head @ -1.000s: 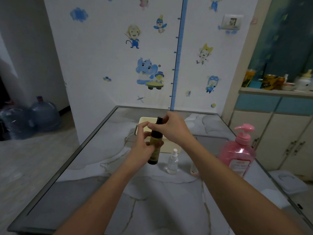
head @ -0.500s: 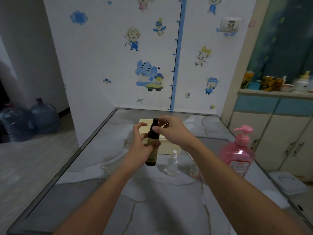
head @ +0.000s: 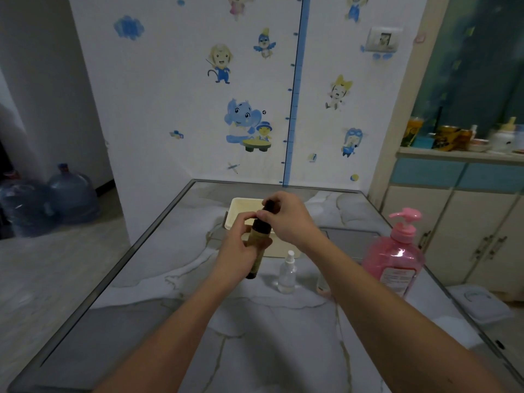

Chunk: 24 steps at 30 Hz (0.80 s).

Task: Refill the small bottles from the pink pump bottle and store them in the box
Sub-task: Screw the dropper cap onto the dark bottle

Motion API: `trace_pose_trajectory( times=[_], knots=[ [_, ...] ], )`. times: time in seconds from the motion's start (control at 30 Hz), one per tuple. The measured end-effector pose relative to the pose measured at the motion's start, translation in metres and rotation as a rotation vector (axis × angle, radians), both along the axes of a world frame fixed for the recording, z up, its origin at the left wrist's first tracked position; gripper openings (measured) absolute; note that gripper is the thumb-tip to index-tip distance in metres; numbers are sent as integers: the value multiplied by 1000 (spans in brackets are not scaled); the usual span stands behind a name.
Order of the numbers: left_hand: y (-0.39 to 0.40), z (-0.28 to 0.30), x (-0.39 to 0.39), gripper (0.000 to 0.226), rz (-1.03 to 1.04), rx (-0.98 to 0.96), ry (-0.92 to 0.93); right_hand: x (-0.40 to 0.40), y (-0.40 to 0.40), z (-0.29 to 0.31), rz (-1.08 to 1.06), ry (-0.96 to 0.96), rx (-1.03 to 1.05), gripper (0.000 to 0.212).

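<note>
1. Two bare hands meet above the grey marble-pattern table (head: 283, 344), both on one dark amber small bottle (head: 256, 252), which is held upright in the air.
2. The left hand (head: 241, 251) wraps its fingers around the body of the bottle.
3. The right hand (head: 286, 219) pinches the black cap (head: 268, 207) on top of the bottle with curled fingers.
4. The cream rectangular plastic box (head: 241, 205) stands at 12 o'clock from the hands, behind them.
5. A clear small spray bottle with white top (head: 287, 272) stands on the table at 4 o'clock from the amber bottle, near it.
6. The pink transparent pump bottle (head: 395, 256) stands at 3 o'clock, well apart from the hands.
</note>
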<state>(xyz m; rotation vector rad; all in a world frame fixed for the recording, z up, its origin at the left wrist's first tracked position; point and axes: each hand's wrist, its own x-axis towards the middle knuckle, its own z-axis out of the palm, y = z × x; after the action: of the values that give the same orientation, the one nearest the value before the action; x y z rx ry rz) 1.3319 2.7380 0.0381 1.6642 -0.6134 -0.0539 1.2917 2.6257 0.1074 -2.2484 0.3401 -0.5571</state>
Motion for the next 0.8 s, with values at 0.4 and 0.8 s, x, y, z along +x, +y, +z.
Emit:
trace_pose_trajectory(
  times=[0.4, 0.8],
  knots=[
    [-18, 5, -2, 39, 102, 54, 27, -19, -8, -19, -82, -113, 167, 32],
    [-46, 29, 27, 45, 155, 21, 155, -122, -30, -191, -169, 212, -478, 48]
  ],
)
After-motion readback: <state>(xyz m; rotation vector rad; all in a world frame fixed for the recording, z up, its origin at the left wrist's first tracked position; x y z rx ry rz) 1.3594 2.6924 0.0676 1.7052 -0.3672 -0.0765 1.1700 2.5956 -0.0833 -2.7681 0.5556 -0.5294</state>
